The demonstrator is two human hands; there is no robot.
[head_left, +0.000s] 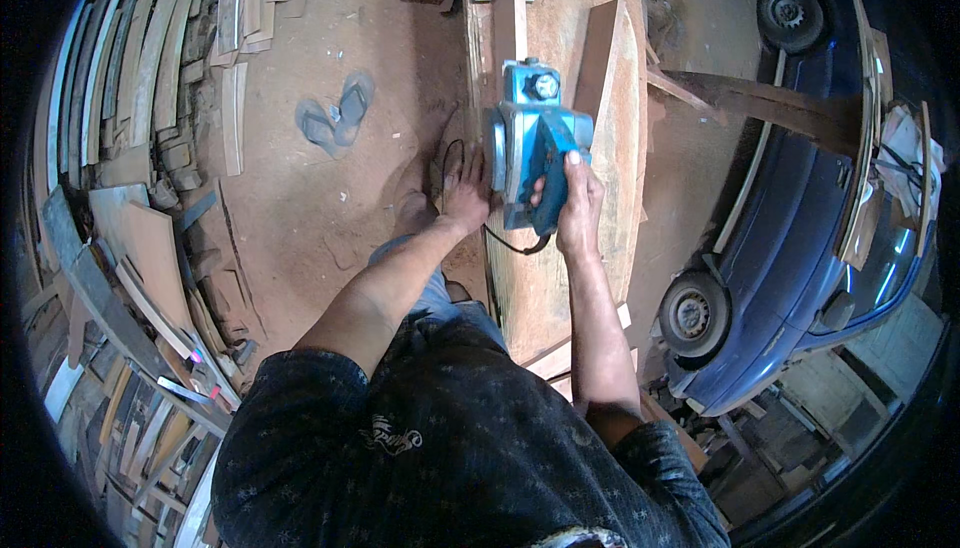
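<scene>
My right hand is closed round the rear handle of a blue electric planer. The planer sits over the near end of a narrow wooden board on the workbench. A black power cord curves from the back of its handle. My left hand is at the bench's left edge, just left of the planer, with fingers stretched forward and apart. Whether its fingertips touch the planer's side I cannot tell. To the right of the planer, a reddish-brown board lies on the sawdust-covered bench.
Stacked planks line the left side, with a leaning pile of offcuts nearer me. A pair of flip-flops lies on the dusty floor. Right of the bench stands a blue vehicle, with a wooden beam between them.
</scene>
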